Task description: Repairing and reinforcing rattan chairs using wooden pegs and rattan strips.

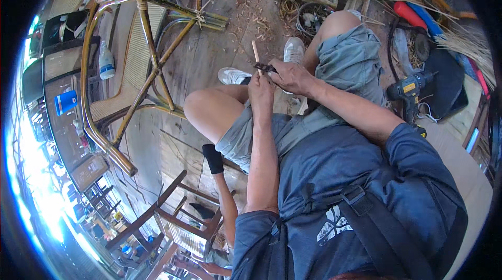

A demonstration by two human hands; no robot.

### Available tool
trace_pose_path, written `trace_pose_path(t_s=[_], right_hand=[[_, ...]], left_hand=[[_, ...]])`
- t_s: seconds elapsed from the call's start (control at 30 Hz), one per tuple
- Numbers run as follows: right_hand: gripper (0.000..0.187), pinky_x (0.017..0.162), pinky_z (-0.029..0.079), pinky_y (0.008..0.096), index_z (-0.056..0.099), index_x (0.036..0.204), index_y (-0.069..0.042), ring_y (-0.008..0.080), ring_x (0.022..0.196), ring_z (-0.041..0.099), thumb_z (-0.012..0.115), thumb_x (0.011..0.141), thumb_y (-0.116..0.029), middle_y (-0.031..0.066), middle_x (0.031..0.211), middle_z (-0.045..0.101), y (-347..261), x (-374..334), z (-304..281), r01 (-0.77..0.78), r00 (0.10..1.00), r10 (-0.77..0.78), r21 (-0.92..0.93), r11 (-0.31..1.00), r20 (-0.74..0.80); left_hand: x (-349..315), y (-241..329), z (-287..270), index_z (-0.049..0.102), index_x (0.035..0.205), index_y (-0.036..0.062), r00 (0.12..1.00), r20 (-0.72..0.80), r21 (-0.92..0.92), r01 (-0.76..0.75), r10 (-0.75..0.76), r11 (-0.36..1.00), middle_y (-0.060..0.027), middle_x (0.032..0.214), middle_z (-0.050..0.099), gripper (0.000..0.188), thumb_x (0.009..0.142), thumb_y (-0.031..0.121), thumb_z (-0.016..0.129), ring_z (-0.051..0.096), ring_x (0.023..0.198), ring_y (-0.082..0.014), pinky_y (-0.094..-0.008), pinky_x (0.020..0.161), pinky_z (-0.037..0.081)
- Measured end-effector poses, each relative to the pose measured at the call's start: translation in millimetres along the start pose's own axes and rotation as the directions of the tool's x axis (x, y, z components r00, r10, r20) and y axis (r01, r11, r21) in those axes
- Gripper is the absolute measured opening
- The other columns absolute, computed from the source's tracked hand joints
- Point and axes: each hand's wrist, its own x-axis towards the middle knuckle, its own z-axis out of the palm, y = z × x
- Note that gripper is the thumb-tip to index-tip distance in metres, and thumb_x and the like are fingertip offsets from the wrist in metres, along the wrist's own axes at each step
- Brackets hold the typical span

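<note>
Hands [277, 81] on cane strip [255, 55], perhaps knife [264, 67]

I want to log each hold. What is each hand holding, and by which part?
Left hand holds a thin wooden stick by its lower end. Right hand grips a dark tool by its handle.

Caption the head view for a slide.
Seated on a plank floor, left hand holds a thin stick while right hand works it with a dark tool.
</note>
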Motion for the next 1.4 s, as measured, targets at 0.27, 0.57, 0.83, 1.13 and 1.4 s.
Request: trace_pose_path(t_s=[0.27,0.57,0.83,1.13,1.4], right_hand=[[0.032,0.073,0.047,0.0461,0.051,0.09,-0.005,0.0371,0.088,0.058,0.046,0.085,-0.036,0.0195,0.09,0.06,3,4,4,-0.06,0.988,0.076,-0.123,0.991,0.131],[0.043,0.08,0.044,0.0482,0.055,0.099,-0.003,0.0398,0.092,0.057,0.045,0.083,-0.042,0.026,0.096,0.059,41,23,2,-0.247,0.969,0.247,-0.024,0.969,0.013],[0.036,0.076,0.045,0.0467,0.053,0.097,-0.002,0.0405,0.089,0.057,0.046,0.085,-0.035,0.025,0.092,0.059,33,10,6,0.134,0.99,-0.136,-0.052,0.99,-0.037],[0.036,0.079,0.046,0.0454,0.057,0.095,-0.005,0.038,0.09,0.057,0.044,0.085,-0.037,0.0217,0.091,0.06,12,7,-5,-0.136,0.981,0.149,-0.112,0.984,0.126],[0.036,0.082,0.045,0.0457,0.057,0.096,-0.006,0.0361,0.092,0.058,0.044,0.084,-0.037,0.0207,0.095,0.061,20,7,-9,-0.241,0.961,0.251,-0.094,0.966,0.114]], left_hand=[[8,-6,-2,0.06,0.076,-0.003,0.995,0.051,0.036,-0.09,0.088,0.995,-0.0043,0.062,0.056,0.024,0.082,0.01,0.041,0.048,0.056,-0.0104,-0.0255,0.05,0.036],[-38,6,-7,0.058,0.101,-0.0057,0.997,0.061,0.211,0.029,-0.043,0.977,-0.0068,0.062,0.053,0.031,0.087,0.016,0.042,0.049,0.057,-0.0111,-0.0291,0.052,0.04],[-21,-21,-7,0.059,0.092,-0.0048,0.999,-0.05,0.232,0.02,-0.009,0.973,-0.0173,0.067,0.058,0.03,0.084,0.019,0.044,0.057,0.063,-0.0274,-0.0385,0.059,0.043],[-23,-9,4,0.058,0.08,-0.001,0.981,-0.087,0.481,-0.112,0.174,0.87,-0.0255,0.076,0.058,0.027,0.081,0.02,0.041,0.056,0.073,-0.0441,-0.0501,0.065,0.043],[-24,-8,9,0.058,0.082,0.0015,0.989,-0.056,0.463,-0.096,0.137,0.881,-0.0239,0.073,0.057,0.023,0.082,0.019,0.042,0.057,0.071,-0.0416,-0.0479,0.061,0.044]])
